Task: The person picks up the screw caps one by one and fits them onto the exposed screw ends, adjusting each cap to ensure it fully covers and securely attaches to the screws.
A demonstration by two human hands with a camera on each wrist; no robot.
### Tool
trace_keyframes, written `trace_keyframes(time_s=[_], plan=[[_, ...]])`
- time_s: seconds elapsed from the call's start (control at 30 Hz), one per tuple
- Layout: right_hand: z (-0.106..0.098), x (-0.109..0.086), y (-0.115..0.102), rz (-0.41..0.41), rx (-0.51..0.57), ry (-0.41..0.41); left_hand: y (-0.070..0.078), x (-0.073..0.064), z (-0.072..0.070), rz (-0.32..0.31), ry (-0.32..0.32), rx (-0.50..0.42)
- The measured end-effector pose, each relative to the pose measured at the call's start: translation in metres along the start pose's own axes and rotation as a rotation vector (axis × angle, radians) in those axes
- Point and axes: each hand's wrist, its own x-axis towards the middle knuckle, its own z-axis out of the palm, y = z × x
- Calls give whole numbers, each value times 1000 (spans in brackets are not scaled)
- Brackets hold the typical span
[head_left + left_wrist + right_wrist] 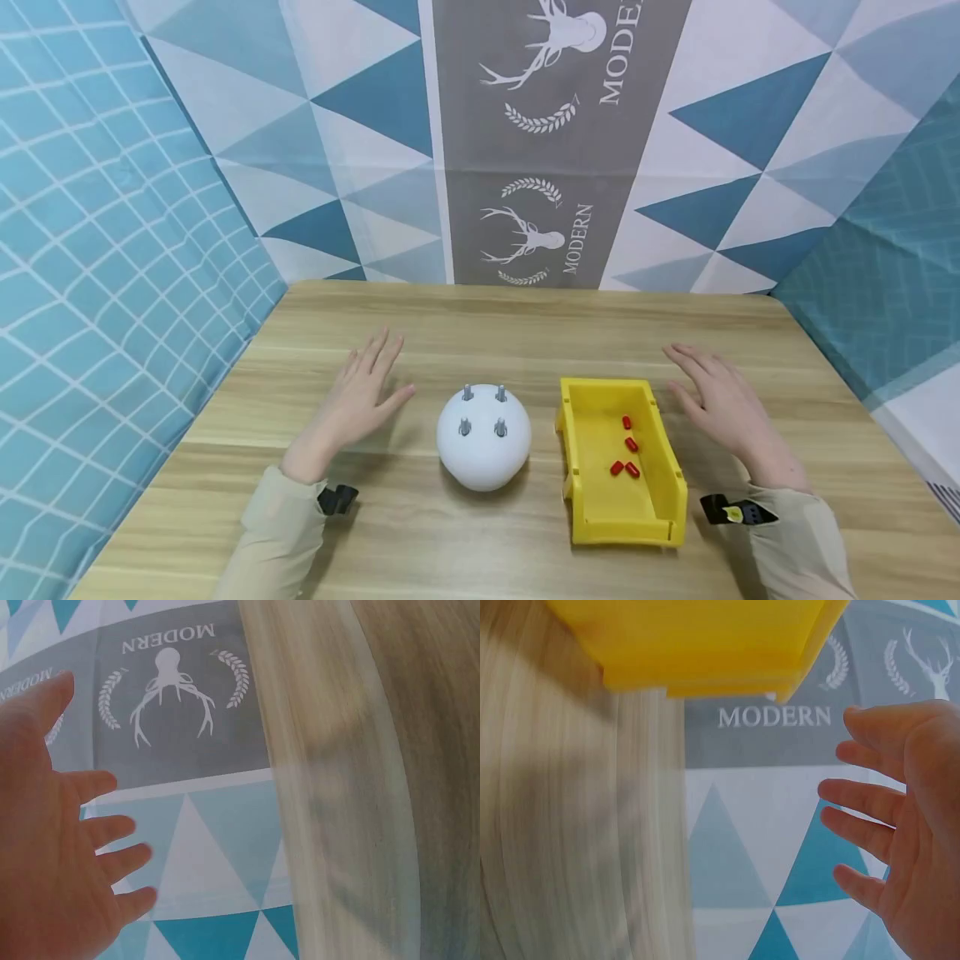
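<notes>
Small screened-off tabletop booth by the look of it; home, lab or workshop beyond, can't tell. Evidence: wood-grain table (480,329), patterned sheets round three sides. Behind table: printed sheet (480,158), blue/white triangles, grey band with deer heads and "MODERN". Left of table: light-blue sheet (112,217), white grid, rippled. Right of table: teal sheet (892,283), creased.

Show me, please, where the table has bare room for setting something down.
Free: the far strip of the wooden table, between patterned backdrop and white dome with four metal pins; also the patch right of the right hand. Crowded: the narrow gap between dome and yellow bin, and between bin and right hand.
</notes>
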Motion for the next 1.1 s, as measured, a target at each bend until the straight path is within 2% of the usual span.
trace_keyframes(time_s=[0.13, 0.27, 0.33, 0.53, 0.63, 0.83, 1.1], plan=[[-2, 0, -9, 21, 43, -22, 5, -3, -1, 0, -38, -74], [-6, 2, -17, 70, 78, -47, 13, -3, -1, 36, -80, -136], [-6, 3, -21, 68, 81, -45, 17, -4, 0, 47, -99, -158], [-7, 4, -30, -67, 39, 41, 25, -6, 4, 77, -124, -226], [-6, 4, -34, -128, 9, 52, 31, -5, 4, 87, -132, -263], [-3, 1, -44, -185, -37, 5, 40, -5, 5, 99, -193, -352], [2, 1, -55, -155, -52, -113, 45, -8, 10, 139, -238, -423]])
